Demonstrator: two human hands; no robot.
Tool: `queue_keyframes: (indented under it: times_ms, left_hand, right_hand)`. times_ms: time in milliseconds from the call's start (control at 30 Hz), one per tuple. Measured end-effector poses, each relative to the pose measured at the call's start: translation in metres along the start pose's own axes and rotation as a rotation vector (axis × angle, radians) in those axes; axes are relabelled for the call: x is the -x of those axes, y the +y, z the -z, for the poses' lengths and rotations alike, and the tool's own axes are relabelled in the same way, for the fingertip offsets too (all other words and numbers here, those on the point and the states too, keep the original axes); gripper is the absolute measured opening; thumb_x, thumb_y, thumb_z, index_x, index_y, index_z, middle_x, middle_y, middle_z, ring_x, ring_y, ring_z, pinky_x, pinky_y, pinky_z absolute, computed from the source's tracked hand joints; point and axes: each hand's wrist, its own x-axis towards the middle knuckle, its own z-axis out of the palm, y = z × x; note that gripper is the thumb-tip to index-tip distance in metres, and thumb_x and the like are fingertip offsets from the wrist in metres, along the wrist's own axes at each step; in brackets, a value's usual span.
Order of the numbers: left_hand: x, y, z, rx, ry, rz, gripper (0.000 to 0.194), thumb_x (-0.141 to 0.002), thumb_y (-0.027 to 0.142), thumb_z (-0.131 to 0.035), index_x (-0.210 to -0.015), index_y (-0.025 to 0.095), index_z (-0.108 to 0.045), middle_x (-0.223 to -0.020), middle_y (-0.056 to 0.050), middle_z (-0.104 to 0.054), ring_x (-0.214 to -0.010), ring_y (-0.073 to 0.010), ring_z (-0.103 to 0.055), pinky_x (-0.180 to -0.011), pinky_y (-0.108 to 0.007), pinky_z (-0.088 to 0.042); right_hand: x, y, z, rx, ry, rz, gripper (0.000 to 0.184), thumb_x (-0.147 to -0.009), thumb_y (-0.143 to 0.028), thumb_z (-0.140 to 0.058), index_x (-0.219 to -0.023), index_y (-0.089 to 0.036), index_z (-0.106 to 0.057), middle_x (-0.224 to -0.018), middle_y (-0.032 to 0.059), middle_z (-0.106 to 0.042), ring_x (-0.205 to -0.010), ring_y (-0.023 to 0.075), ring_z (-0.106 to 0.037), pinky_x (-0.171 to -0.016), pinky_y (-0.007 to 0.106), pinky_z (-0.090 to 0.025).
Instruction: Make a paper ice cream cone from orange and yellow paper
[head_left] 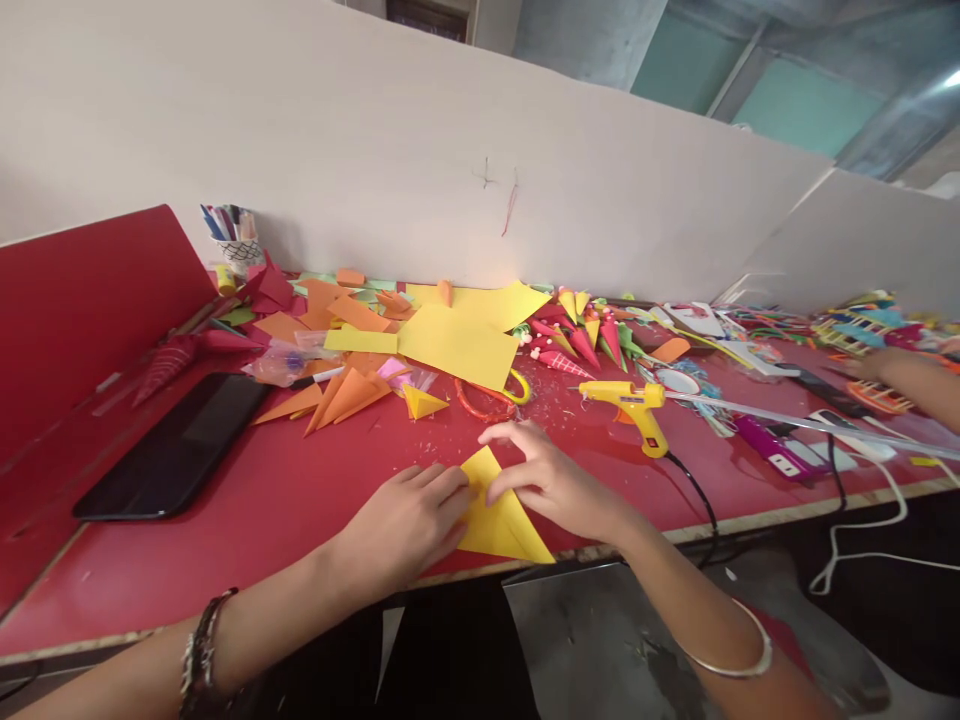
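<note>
A folded sheet of yellow paper lies at the front edge of the red table, its top narrowing to a point. My left hand is closed over the paper's left side, fingers curled; the fingertips are partly hidden. From the right, my right hand reaches over the same paper with its fingers apart, a fingertip touching the surface near the middle. Just beyond lies a small folded yellow paper piece. Orange folded paper cones rest further left.
A yellow glue gun with a black cord lies right of my hands. Behind are large yellow sheets, scissors and red paper cones. A black phone lies left. Another person's hand is at far right near a purple power strip.
</note>
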Motion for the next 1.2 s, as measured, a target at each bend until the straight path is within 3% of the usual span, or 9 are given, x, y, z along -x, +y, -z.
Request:
queue_keyframes:
  times_ms: [133,267,367,533,733,1000,1100,1200]
  left_hand:
    - [-0.005,0.004,-0.006,-0.048,-0.106,0.186,0.018,-0.081,0.018,-0.044,-0.095,0.015,-0.054,-0.089,-0.008,-0.055,-0.078,-0.0201,-0.057,-0.070,-0.035,-0.048]
    - [-0.003,0.009,-0.007,-0.045,-0.111,0.275,0.020,-0.081,0.018,-0.042,-0.096,0.012,-0.053,-0.089,-0.009,-0.054,-0.076,-0.0208,-0.058,-0.067,-0.035,-0.050]
    - [-0.001,0.010,-0.011,-0.047,-0.084,0.302,0.024,-0.082,0.019,-0.039,-0.100,0.011,-0.052,-0.089,-0.010,-0.053,-0.073,-0.0209,-0.058,-0.066,-0.036,-0.050]
    - [-0.004,0.013,-0.014,-0.097,-0.071,0.300,0.033,-0.081,0.016,-0.038,-0.110,0.007,-0.049,-0.091,-0.012,-0.054,-0.073,-0.0226,-0.059,-0.064,-0.037,-0.050]
    - [-0.007,0.013,-0.017,-0.189,-0.101,0.250,0.033,-0.081,0.015,-0.038,-0.112,0.007,-0.049,-0.093,-0.012,-0.054,-0.076,-0.0215,-0.059,-0.060,-0.034,-0.050]
    - [-0.005,0.016,-0.022,-0.366,-0.146,0.204,0.040,-0.082,0.014,-0.041,-0.121,0.007,-0.043,-0.098,-0.012,-0.055,-0.081,-0.0196,-0.056,-0.061,-0.029,-0.051]
    - [-0.006,0.017,-0.021,-0.390,-0.164,0.200,0.038,-0.081,0.013,-0.043,-0.119,0.009,-0.046,-0.103,-0.012,-0.053,-0.083,-0.0206,-0.056,-0.059,-0.029,-0.051]
    - [-0.010,0.017,-0.019,-0.372,-0.150,0.272,0.033,-0.082,0.018,-0.043,-0.113,0.009,-0.051,-0.101,-0.013,-0.054,-0.083,-0.0217,-0.056,-0.055,-0.029,-0.051]
  right_hand:
    - [-0.009,0.020,-0.012,-0.258,-0.009,-0.179,0.035,-0.078,-0.002,-0.033,-0.078,-0.019,-0.063,-0.086,0.0014,-0.058,-0.082,0.0111,-0.055,-0.077,0.026,-0.043]
    - [-0.015,0.023,-0.019,-0.408,0.042,-0.333,0.022,-0.082,-0.017,-0.039,-0.085,-0.017,-0.060,-0.081,0.0017,-0.061,-0.075,0.0124,-0.055,-0.068,0.025,-0.043]
    - [-0.014,0.019,-0.026,-0.471,0.071,-0.374,0.018,-0.082,-0.026,-0.044,-0.094,-0.018,-0.055,-0.068,-0.0015,-0.056,-0.063,0.0107,-0.052,-0.058,0.022,-0.041]
    - [-0.005,0.013,-0.037,-0.432,0.119,-0.429,0.022,-0.082,-0.024,-0.043,-0.103,-0.020,-0.047,-0.055,-0.0066,-0.043,-0.052,0.0091,-0.044,-0.051,0.019,-0.035]
    - [-0.001,0.007,-0.042,-0.189,0.163,-0.385,0.013,-0.081,-0.018,-0.043,-0.090,-0.019,-0.053,-0.055,-0.0056,-0.043,-0.051,0.0092,-0.042,-0.051,0.019,-0.032]
    - [0.011,0.014,-0.044,-0.084,0.197,-0.400,0.008,-0.081,-0.018,-0.043,-0.078,-0.019,-0.050,-0.058,-0.0035,-0.048,-0.056,0.0109,-0.047,-0.057,0.021,-0.035]
    - [0.015,0.011,-0.039,-0.165,0.221,-0.457,0.012,-0.081,-0.024,-0.044,-0.090,-0.020,-0.049,-0.063,-0.0024,-0.049,-0.059,0.0113,-0.048,-0.059,0.022,-0.037]
    - [0.014,0.005,-0.032,-0.351,0.181,-0.487,0.041,-0.078,-0.033,-0.049,-0.115,-0.021,-0.035,-0.074,-0.0008,-0.052,-0.063,0.0117,-0.050,-0.061,0.023,-0.041]
